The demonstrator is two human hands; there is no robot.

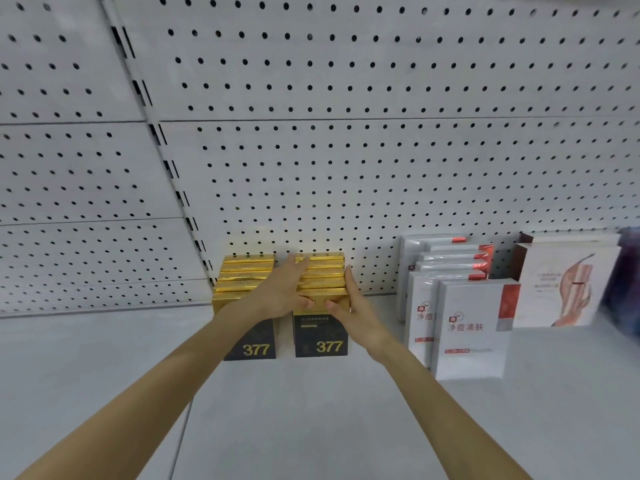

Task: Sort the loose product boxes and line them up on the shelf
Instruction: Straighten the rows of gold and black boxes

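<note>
I have the left hand (282, 289) and right hand (353, 303), fingers straight, pressed flat against the right-hand row of black-and-gold rectangular cardboard boxes (320, 337).

Both bare forearms reach forward and draw together at the right-hand row of gold-topped boxes (323, 271). The left hand (282, 289) lies against the row's left side, fingers straight and pointing toward its back. The right hand (351, 301) presses the row's right side, fingers straight too. Both thumbs touch the row's front top edge.

Shop: pegboard wall (346, 150), shelf (311, 410), product boxes (471, 330)
</note>
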